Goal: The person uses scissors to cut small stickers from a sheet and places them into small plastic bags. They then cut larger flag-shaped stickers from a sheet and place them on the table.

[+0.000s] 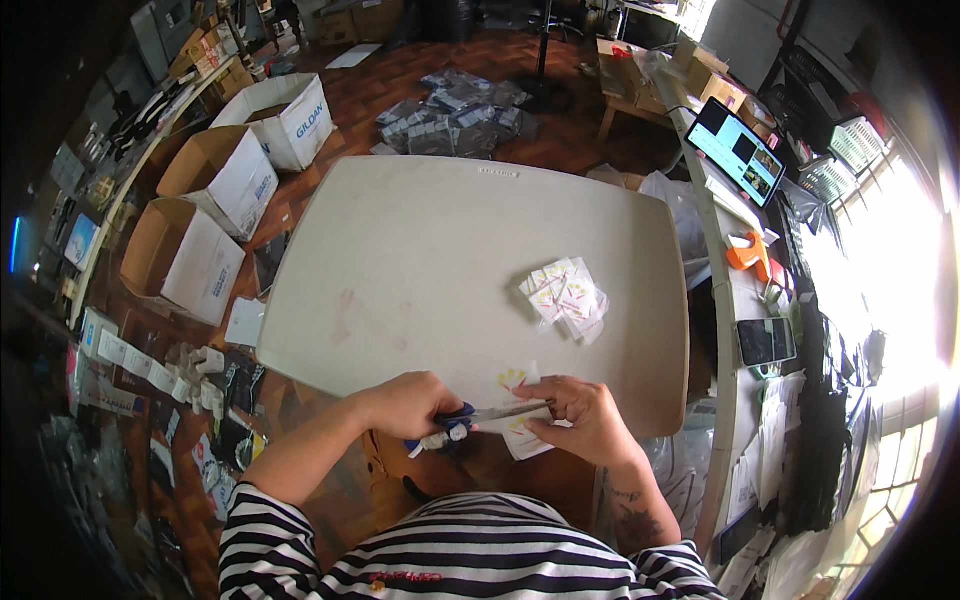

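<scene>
At the near edge of the pale table (460, 250), my left hand (410, 402) is closed around blue-handled scissors (452, 420), whose blades point right toward my other hand. My right hand (578, 415) grips a white sheet (525, 442) printed with small yellow and red designs, its fingers over the blade end; part of the sheet stands above the blades and part hangs below. Something small and pale beside the scissor handles is unclear. A loose pile of similar printed white pieces in clear plastic (565, 295) lies on the right half of the table.
Several open cardboard boxes (215, 185) stand on the left floor. Bagged items (450, 115) lie on the floor beyond the table. A right-hand counter holds a lit screen (733, 150), an orange tape dispenser (750, 258) and a phone (766, 342). A cluttered shelf (90, 250) runs along the left.
</scene>
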A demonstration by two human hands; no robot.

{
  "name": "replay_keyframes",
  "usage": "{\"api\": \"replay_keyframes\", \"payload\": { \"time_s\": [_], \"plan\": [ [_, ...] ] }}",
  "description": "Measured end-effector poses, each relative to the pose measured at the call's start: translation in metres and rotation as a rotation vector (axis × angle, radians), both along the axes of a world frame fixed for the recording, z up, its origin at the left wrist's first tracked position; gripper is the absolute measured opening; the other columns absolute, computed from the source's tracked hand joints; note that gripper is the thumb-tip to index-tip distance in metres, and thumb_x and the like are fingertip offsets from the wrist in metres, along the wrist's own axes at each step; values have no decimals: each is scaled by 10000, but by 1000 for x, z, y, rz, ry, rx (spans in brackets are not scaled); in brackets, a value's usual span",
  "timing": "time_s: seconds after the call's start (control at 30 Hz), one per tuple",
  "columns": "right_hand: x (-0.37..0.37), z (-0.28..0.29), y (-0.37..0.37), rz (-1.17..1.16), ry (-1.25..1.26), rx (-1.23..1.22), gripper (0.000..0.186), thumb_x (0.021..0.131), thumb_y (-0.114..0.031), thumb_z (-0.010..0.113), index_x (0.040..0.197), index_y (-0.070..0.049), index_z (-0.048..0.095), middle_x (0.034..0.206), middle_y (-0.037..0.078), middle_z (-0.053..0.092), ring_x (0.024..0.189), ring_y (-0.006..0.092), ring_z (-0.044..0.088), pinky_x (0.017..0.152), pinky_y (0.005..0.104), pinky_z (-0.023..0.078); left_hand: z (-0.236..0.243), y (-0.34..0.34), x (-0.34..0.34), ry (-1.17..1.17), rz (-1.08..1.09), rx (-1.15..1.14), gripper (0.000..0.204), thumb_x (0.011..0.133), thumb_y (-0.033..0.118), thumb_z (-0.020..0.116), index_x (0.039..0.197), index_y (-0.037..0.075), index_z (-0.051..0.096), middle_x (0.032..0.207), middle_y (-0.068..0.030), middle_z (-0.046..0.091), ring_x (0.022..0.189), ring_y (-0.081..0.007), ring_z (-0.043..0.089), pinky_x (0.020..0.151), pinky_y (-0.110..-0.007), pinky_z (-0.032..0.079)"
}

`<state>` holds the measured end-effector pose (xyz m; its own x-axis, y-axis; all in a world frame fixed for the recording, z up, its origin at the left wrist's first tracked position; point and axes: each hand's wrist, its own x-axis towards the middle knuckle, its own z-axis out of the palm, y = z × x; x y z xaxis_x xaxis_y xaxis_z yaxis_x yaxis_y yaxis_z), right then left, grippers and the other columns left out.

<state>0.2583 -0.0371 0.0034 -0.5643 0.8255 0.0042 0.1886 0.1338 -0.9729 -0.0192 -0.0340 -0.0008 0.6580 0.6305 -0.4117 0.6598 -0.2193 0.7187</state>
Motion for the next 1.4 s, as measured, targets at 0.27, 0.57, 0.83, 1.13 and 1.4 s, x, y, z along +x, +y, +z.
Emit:
{"api": "replay_keyframes", "payload": {
  "time_s": [0.27,0.57,0.83,1.13,1.4],
  "plan": [
    [9,-21,66,-306,-201,6,532,708,65,726,1229,-9,645,981,159,638,650,127,544,635,278,486,-18,6,-9,-82,211,122,313,806,-14,690,1097,86,751,801,-121,724,660,-141,635,631,-293,500],
    [12,-39,77,-464,-565,438,510,680,143,631,1134,-69,537,1138,187,480,1031,355,600,890,373,516,-28,6,34,-597,660,112,145,837,-21,720,792,-18,582,910,-144,712,1002,-220,711,737,-288,574],
    [-3,-4,1,-329,376,149,494,837,156,650,1236,2,403,1193,96,425,1018,215,627,779,279,572,-5,5,78,-583,685,-141,271,802,221,849,815,10,680,718,33,632,645,-52,530,602,-203,443],
    [0,-20,-10,-160,271,140,275,855,147,652,1082,32,546,1086,63,584,1036,160,644,863,266,554,10,2,60,-606,680,103,235,837,191,790,877,-17,690,741,-25,679,682,-63,605,621,-225,481],
    [5,-2,-4,-284,148,39,305,804,176,649,1089,70,642,1033,60,641,949,105,628,789,233,528,12,-15,-19,-398,378,-171,270,831,116,678,1077,7,708,838,-51,711,693,-120,645,641,-255,515]
  ]
}}
